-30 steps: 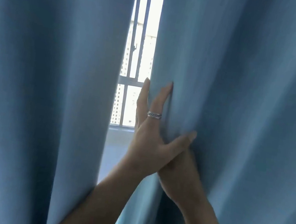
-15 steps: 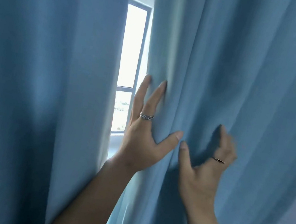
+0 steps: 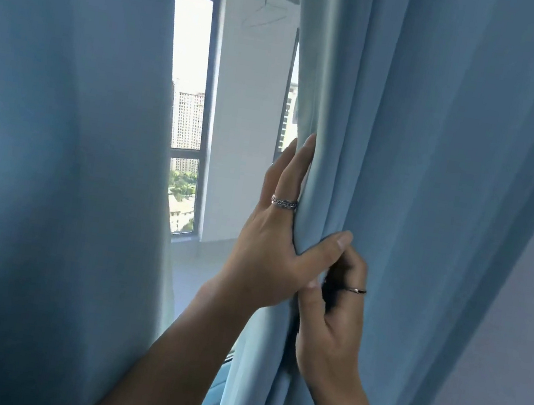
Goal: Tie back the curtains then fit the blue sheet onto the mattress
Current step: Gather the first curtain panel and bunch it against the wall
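Note:
Two blue curtains hang before me. The right curtain (image 3: 438, 158) is bunched into folds at its inner edge. My left hand (image 3: 268, 254), wearing a chain ring, grips that edge, with its fingers up along the fabric and its thumb across the front of the folds. Just below and to the right, my right hand (image 3: 332, 333) curls into the same folds; its fingertips are hidden in the cloth. The left curtain (image 3: 60, 136) hangs untouched. No sheet or mattress is in view.
Through the gap between the curtains I see a dark-framed window (image 3: 189, 121), a white wall section (image 3: 242, 129) and a pale sill below. A plain wall (image 3: 521, 344) shows at the far right, beyond the right curtain.
The right curtain's edge has moved right and the gap has widened. My right hand has come back in under the left thumb and closed on the folds.

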